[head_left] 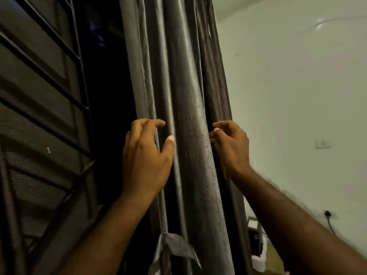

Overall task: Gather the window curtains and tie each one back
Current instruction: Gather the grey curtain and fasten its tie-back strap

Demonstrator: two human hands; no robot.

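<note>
Dark open gap left of the left fingers (156,123), window bars (59,76) beyond it. Right of the right fingers (215,133), wall (288,86) close behind the curtain (190,96) folds.

One dark grey glossy fabric curtain (190,135) is seen, drawn into a single bundle, and one pale grey fabric tie strip (174,245) is counted low on it. Two bare hands are counted: one left hand (145,155) and one right hand (230,143). One black metal window grille (39,86) is seen. On the white wall (297,86), one white wall switch (322,144) and one dark plug (328,214) are counted.
</note>
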